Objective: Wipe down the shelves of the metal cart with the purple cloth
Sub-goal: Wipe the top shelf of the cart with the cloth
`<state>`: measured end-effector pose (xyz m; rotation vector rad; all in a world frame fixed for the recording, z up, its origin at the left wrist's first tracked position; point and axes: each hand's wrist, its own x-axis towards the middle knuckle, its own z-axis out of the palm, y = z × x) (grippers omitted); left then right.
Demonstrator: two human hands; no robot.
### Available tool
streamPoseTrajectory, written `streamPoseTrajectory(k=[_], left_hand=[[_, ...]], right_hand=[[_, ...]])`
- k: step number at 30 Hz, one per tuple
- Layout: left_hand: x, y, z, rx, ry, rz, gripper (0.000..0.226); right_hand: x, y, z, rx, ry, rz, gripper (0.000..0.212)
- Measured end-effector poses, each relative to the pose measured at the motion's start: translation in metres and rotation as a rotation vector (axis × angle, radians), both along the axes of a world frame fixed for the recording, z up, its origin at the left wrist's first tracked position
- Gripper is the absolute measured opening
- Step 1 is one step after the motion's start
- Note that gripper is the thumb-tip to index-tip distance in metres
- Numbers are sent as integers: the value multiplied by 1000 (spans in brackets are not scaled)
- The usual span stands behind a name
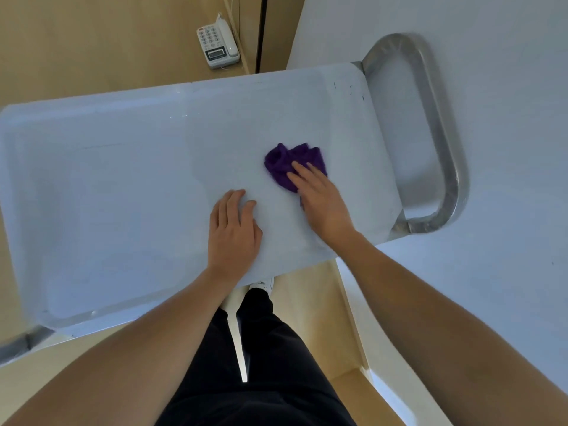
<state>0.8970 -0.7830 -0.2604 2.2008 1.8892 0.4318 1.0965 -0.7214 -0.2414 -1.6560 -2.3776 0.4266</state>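
Note:
The metal cart's top shelf (123,186) is a pale, shiny tray with a raised rim, filling the middle of the view. A crumpled purple cloth (284,162) lies on its right part. My right hand (322,201) rests flat on the near edge of the cloth, fingers pressing it onto the shelf. Just left of it, my left hand (233,232) lies palm down on the bare shelf, fingers together, holding nothing. The lower shelves are hidden under the top one.
The cart's curved metal handle (442,142) sticks out at the right end, close to a white wall or surface (491,56). A white desk phone (216,46) sits on the wooden floor beyond the cart. My legs in dark trousers stand at the cart's near edge.

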Motion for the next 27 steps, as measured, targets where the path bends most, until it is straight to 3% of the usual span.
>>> streamPoseTrajectory(k=[4, 6, 8, 10, 13, 18, 24, 27], left_hand=[[1, -2, -9, 16, 9, 14, 34], [2, -1, -12, 10, 25, 17, 35], [2, -1, -14, 9, 37, 21, 36], [1, -1, -16, 14, 38, 18, 36], [-1, -1, -17, 11, 36, 10, 37], [1, 1, -9, -5, 48, 11, 37], [10, 35, 1, 51, 42, -21, 39], [26, 62, 2, 18, 31, -64, 40]], right_hand=[[56, 22, -5, 26, 15, -395, 43], [51, 30, -7, 51, 49, -668, 40], [20, 36, -7, 63, 93, -791, 40], [-21, 36, -6, 74, 126, -663, 40], [-63, 22, -6, 43, 131, -289, 43], [-20, 39, -2, 5, 33, -30, 46], [54, 72, -1, 31, 14, -427, 38], [43, 75, 1, 29, 44, -551, 39]])
